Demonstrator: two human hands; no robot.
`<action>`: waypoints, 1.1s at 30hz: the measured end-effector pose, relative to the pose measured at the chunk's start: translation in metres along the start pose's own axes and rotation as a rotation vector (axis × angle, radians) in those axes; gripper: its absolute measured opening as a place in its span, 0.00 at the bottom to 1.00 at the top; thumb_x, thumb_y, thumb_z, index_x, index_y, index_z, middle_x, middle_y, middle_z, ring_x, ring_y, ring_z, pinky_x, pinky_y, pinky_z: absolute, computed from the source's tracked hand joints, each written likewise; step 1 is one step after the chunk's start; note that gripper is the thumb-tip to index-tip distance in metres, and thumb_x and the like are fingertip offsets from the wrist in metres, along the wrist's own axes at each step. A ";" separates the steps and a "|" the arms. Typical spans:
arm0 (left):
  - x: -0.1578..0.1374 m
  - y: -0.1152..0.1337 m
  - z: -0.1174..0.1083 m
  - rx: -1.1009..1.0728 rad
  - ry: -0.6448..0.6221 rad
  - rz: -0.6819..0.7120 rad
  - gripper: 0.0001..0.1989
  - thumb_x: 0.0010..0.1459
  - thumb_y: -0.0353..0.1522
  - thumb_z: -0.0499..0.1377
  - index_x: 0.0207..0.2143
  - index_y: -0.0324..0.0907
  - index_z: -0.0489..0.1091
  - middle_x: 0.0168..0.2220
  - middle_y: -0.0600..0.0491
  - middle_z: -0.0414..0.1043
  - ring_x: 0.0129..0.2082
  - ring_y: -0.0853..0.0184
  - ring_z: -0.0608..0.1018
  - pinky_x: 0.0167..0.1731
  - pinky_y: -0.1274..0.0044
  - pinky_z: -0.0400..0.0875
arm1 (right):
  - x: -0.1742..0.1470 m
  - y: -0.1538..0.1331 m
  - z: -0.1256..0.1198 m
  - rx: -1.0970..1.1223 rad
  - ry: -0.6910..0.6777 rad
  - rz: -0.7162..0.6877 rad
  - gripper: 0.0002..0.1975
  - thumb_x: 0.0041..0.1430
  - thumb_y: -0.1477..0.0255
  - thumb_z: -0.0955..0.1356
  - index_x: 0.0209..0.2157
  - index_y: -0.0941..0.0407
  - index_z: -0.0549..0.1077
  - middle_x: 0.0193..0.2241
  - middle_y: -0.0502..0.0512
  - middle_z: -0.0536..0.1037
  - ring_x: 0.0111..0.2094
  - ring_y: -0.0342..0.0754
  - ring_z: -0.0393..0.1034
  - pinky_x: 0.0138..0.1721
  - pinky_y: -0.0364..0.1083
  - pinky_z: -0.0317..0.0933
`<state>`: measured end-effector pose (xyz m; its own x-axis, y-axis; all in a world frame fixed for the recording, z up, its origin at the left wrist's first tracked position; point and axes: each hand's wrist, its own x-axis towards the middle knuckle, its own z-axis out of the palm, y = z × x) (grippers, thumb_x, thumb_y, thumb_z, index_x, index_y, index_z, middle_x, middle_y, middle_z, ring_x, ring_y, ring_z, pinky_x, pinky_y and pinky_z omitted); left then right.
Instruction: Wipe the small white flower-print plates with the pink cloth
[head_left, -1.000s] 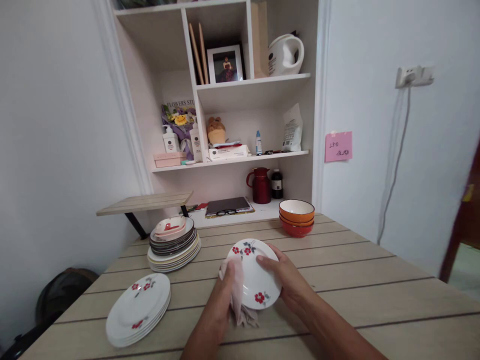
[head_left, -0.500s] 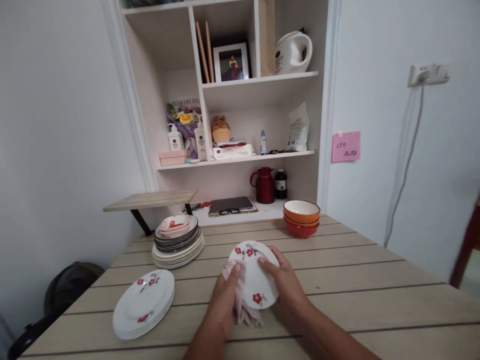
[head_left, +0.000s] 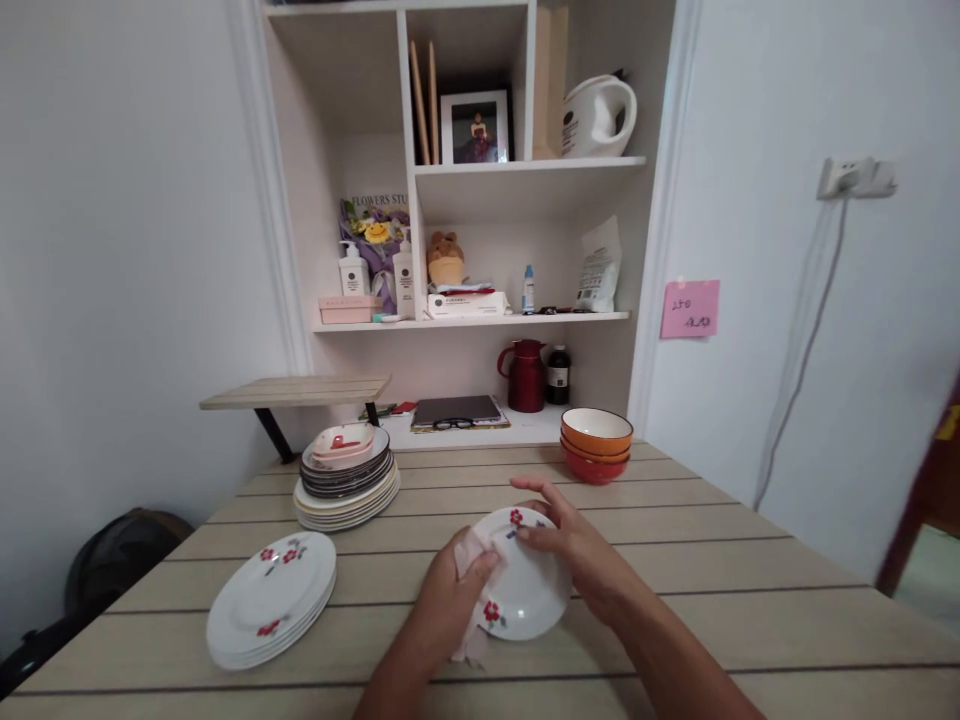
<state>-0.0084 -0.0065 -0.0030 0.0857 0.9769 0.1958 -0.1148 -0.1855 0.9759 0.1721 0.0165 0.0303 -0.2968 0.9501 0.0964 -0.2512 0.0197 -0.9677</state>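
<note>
A small white plate with red flowers is held tilted above the table, between both hands. My left hand is closed on the plate's left edge, with a pale pink cloth bunched between its fingers and the rim; the cloth's end hangs below. At the upper right of the plate is my right hand. Its thumb lies over the face and its index finger is raised off the rim; the other fingers are partly hidden behind the plate. To the left lies a stack of matching flowered plates.
Behind that stack stands a taller pile of plates topped by pink square dishes. Nested orange and red bowls are at the back right. Beyond the slatted table are a red jug, a dark bottle and glasses.
The plate has turned in my hands, its flowers shifting round the rim, and sits slightly lower right. My right index finger has lifted from the edge. The camera view has shifted slightly.
</note>
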 end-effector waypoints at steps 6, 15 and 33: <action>0.004 -0.006 -0.002 0.058 0.012 -0.025 0.22 0.48 0.42 0.67 0.41 0.35 0.77 0.35 0.46 0.80 0.33 0.60 0.79 0.34 0.75 0.72 | 0.002 0.010 0.007 -0.020 -0.049 0.054 0.16 0.45 0.69 0.73 0.37 0.55 0.71 0.26 0.48 0.77 0.23 0.44 0.69 0.23 0.41 0.59; 0.008 -0.010 -0.002 -0.193 0.104 -0.144 0.29 0.43 0.43 0.70 0.45 0.35 0.75 0.34 0.44 0.81 0.36 0.58 0.81 0.35 0.74 0.74 | 0.011 0.033 0.021 0.213 0.073 -0.052 0.19 0.42 0.65 0.76 0.34 0.55 0.68 0.21 0.46 0.74 0.18 0.42 0.65 0.20 0.41 0.56; 0.011 -0.017 0.012 -0.251 0.328 -0.067 0.30 0.41 0.46 0.70 0.44 0.38 0.74 0.38 0.45 0.81 0.40 0.56 0.81 0.42 0.72 0.76 | 0.018 0.037 0.030 0.460 0.182 -0.024 0.25 0.44 0.66 0.76 0.45 0.51 0.69 0.29 0.49 0.80 0.28 0.48 0.73 0.30 0.45 0.64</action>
<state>0.0065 0.0060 -0.0165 -0.2136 0.9755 0.0526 -0.3605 -0.1287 0.9238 0.1299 0.0248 0.0031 -0.1306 0.9908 0.0352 -0.6488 -0.0586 -0.7587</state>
